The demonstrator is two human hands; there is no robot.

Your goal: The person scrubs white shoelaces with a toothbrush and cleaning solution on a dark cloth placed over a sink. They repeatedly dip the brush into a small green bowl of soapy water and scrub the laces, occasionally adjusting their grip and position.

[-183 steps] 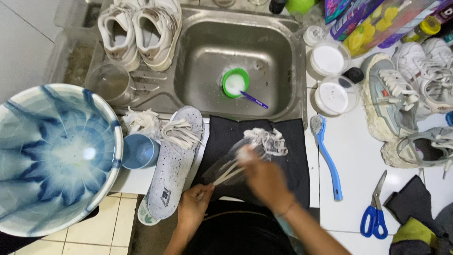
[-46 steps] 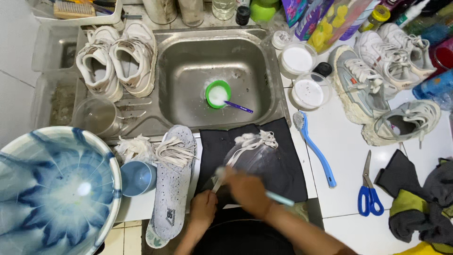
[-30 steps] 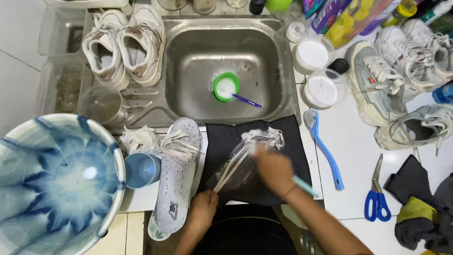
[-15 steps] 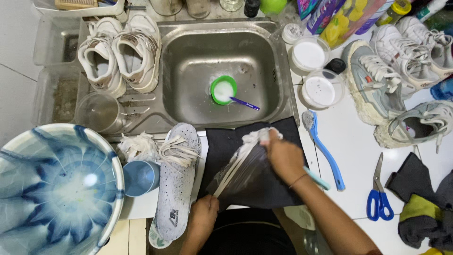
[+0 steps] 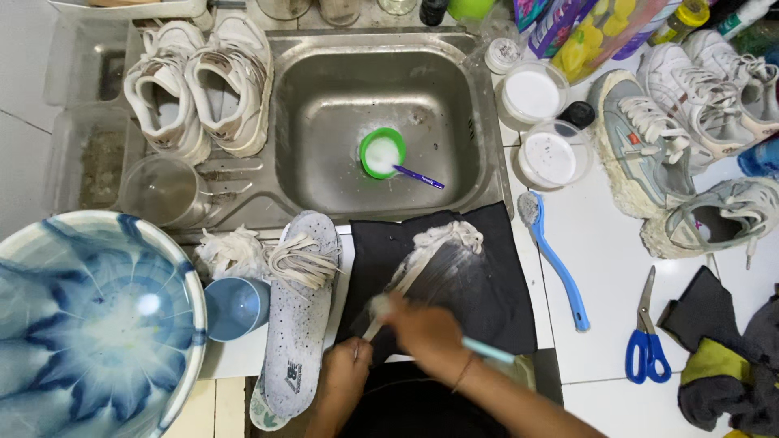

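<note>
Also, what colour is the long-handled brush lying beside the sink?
Light blue; the long-handled brush shows in the head view.

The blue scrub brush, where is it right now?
In the head view, the blue scrub brush lies on the white counter right of the black cloth, between it and the blue scissors.

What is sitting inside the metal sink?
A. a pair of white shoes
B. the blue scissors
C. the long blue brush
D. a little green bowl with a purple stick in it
D. The only thing in the sink is the small green bowl with a purple stick; the white shoes sit on the drainboard, and the scissors and blue brush lie on the counter to the right.
</note>
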